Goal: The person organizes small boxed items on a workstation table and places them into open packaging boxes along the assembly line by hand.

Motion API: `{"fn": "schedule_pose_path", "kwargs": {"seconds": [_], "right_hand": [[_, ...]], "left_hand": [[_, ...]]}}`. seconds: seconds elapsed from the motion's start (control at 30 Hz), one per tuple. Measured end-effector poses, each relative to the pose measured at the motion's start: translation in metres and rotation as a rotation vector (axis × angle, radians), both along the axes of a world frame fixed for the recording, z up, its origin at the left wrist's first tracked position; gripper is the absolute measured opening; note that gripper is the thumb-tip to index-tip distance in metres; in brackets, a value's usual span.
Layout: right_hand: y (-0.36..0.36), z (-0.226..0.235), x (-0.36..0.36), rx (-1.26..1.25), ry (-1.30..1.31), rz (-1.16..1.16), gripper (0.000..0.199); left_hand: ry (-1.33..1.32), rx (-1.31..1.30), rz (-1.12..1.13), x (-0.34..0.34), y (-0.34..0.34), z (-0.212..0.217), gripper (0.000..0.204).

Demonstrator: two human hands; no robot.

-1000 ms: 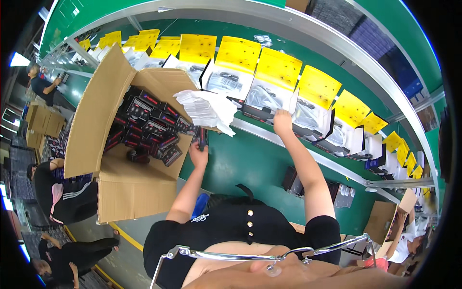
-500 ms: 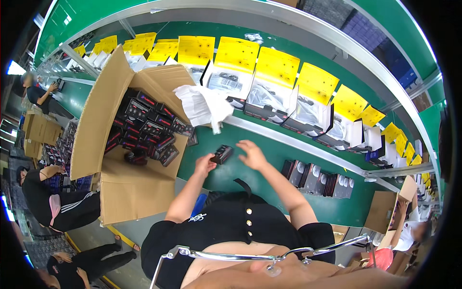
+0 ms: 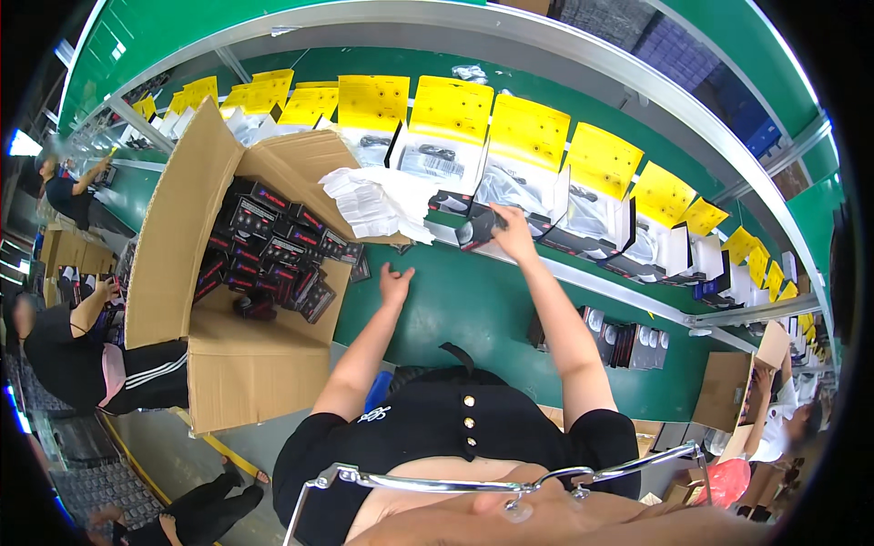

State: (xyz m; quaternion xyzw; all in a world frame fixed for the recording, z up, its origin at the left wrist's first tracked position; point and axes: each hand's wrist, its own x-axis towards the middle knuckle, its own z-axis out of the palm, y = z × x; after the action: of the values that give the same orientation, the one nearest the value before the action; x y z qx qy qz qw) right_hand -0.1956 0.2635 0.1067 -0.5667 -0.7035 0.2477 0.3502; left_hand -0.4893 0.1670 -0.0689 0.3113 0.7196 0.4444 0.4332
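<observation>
In my right hand point(image 3: 513, 233) is a small black box point(image 3: 477, 228), gripped from its right side. It is held up at the metal rail, in front of the open product boxes. My left hand point(image 3: 394, 285) hovers over the green tabletop with fingers apart and nothing in it. Left of that hand, a large cardboard carton point(image 3: 259, 373) lies open toward me, with many small black boxes point(image 3: 273, 250) piled inside. Crumpled white paper point(image 3: 378, 202) hangs over the carton's far flap.
Open boxes with raised yellow lids point(image 3: 528, 127) line the shelf behind the rail point(image 3: 628, 300). Several dark boxes with round pictures point(image 3: 637, 346) stand at the right of the green table point(image 3: 437, 314). Another carton point(image 3: 724, 389) sits at far right. Other people work at left and right.
The small black box that was in my left hand is gone from it; my right hand, empty before, now holds a small black box farther forward at the rail. My left hand has opened.
</observation>
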Motion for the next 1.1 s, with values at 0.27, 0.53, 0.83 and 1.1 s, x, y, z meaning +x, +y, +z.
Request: {"fn": "schedule_pose_path", "kwargs": {"seconds": [0.27, 0.53, 0.83, 1.1], "right_hand": [[0.046, 0.049, 0.004, -0.425, 0.8, -0.04, 0.041], [0.078, 0.063, 0.003, 0.198, -0.303, 0.108, 0.032], [0.109, 0.018, -0.026, -0.132, -0.825, 0.236, 0.029], [0.091, -0.024, -0.033, -0.124, -0.825, 0.211, 0.045]], "left_hand": [[-0.017, -0.014, 0.075, -0.006, 0.053, -0.005, 0.107], [0.175, -0.01, 0.089, 0.002, 0.062, 0.017, 0.1], [0.62, -0.016, -0.146, -0.002, 0.046, 0.021, 0.102], [0.65, -0.469, 0.187, 0.023, 0.081, 0.056, 0.129]]}}
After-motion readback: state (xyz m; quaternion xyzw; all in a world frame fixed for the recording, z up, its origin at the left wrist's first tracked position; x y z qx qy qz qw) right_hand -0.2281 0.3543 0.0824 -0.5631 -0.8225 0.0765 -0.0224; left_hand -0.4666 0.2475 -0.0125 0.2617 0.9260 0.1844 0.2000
